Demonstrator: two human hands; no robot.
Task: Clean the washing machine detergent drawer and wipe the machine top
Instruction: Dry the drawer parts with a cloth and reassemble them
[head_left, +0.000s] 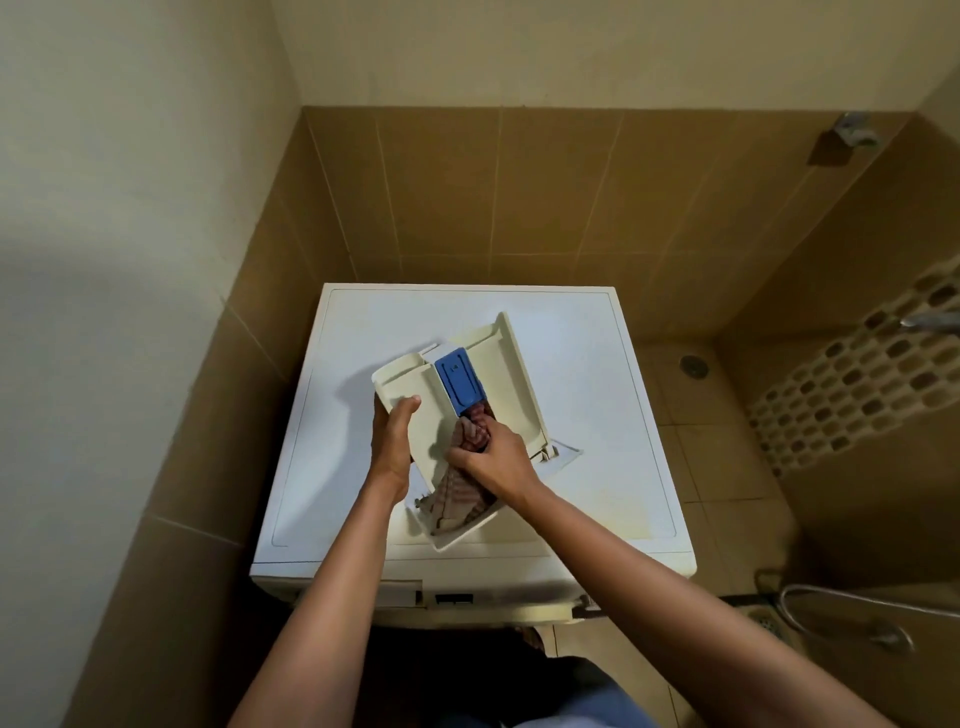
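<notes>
At centre-left of the frame, the left hand (395, 441) grips the left wall of the detergent drawer (410, 379), thumb hooked over its rim. The drawer is out of its slot and sits tilted on the machine top (597, 415). Just right of that, the right hand (493, 460) bunches a striped cloth (457, 506) into the channel below the blue insert (460, 382). Drawer cleaning looks under way; wiping the top and refitting the drawer likely remain.

Cream detergent drawer (410, 387), blue insert (460, 382); cloth (460, 501) striped pink-brown; machine top (597, 415) white; wall tiles (545, 197) tan.
</notes>
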